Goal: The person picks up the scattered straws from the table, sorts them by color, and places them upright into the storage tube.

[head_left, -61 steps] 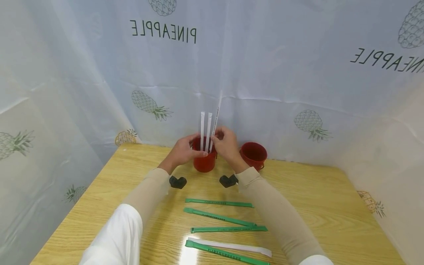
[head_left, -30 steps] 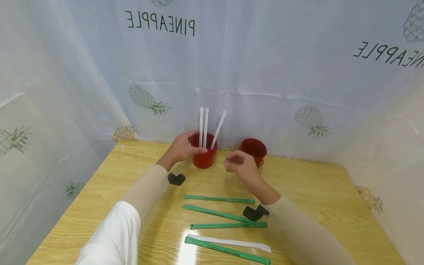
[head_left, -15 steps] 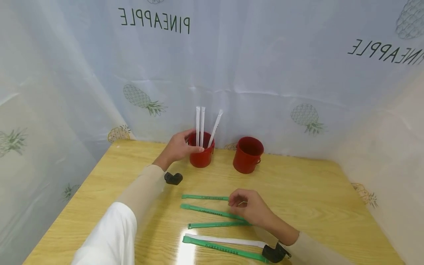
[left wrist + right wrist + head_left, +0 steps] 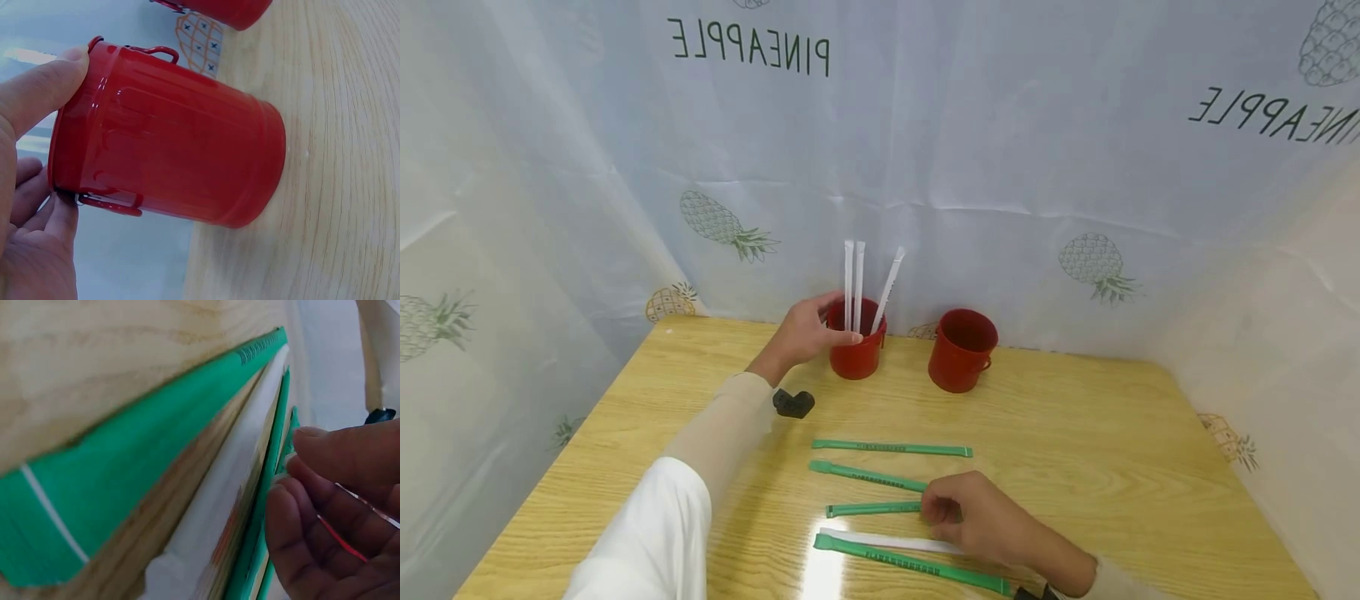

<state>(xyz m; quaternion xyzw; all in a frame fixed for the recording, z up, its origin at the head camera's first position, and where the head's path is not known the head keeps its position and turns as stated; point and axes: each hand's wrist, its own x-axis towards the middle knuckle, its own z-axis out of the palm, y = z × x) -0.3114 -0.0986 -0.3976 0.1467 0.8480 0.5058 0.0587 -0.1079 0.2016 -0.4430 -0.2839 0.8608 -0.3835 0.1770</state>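
My left hand [image 4: 807,331] holds a small red metal bucket [image 4: 855,360] by its rim. In the left wrist view the thumb lies on the near side of the bucket [image 4: 175,137] and the fingers reach round the other. Three white paper-wrapped straws [image 4: 859,283] stand in it, one leaning right. Low over the table, my right hand [image 4: 985,517] hovers with loosely bent fingers and nothing between them. Below it lie a white wrapped straw [image 4: 887,540] and several green wrapped straws [image 4: 891,448]. The right wrist view shows the fingertips beside the white straw [image 4: 219,475].
A second red bucket [image 4: 955,362] stands to the right of the held one, no straws visible in it. Behind the wooden table [image 4: 1097,450] hangs a pale curtain [image 4: 985,125] printed with pineapples. Black wrist camera mounts [image 4: 793,404] sit at the wrists.
My right hand let go of the third white straw, now leaning in the bucket, and came back toward me over the table straws. The left hand has stayed at the bucket.
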